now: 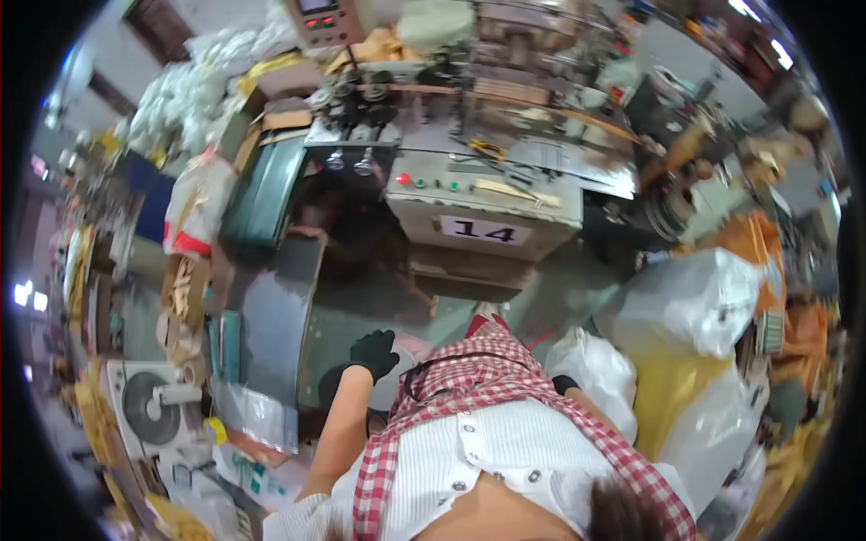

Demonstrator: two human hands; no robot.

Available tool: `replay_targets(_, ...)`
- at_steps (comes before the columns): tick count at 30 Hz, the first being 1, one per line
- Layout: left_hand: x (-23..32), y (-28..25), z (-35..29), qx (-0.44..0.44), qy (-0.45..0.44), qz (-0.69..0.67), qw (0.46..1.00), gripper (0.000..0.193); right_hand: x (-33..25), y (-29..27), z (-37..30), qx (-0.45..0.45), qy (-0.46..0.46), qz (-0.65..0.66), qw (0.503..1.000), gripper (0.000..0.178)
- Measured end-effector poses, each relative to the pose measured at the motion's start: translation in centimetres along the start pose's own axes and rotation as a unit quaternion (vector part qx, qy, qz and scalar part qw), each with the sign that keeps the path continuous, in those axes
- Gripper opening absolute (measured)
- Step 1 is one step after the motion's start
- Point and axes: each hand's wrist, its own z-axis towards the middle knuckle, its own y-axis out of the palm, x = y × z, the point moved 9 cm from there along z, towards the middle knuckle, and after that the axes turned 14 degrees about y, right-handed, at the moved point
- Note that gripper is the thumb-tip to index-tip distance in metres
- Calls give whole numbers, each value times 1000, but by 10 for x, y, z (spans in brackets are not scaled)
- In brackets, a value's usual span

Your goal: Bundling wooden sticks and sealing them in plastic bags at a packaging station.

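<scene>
My left hand [373,352] wears a black glove and hangs in front of my body, fingers loosely curled, over a pale round object on the floor; I see nothing in it. My right hand [565,383] is mostly hidden behind my red-checked apron; only a bit of black glove shows beside a white plastic bag [595,374]. Whether it holds anything cannot be seen. A grey machine [487,203] with coloured buttons on its front panel stands straight ahead of me.
Filled white and yellow plastic bags [695,307] crowd the right side. A green metal cabinet [266,194] and a grey sheet [275,316] lie to the left. A small fan [149,406] and cardboard boxes [185,288] sit at lower left.
</scene>
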Motion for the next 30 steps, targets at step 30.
replay_targets(30,-148,-133,368,85,109,-12,990,79,-261,-248,868,145,25,-331,932,29)
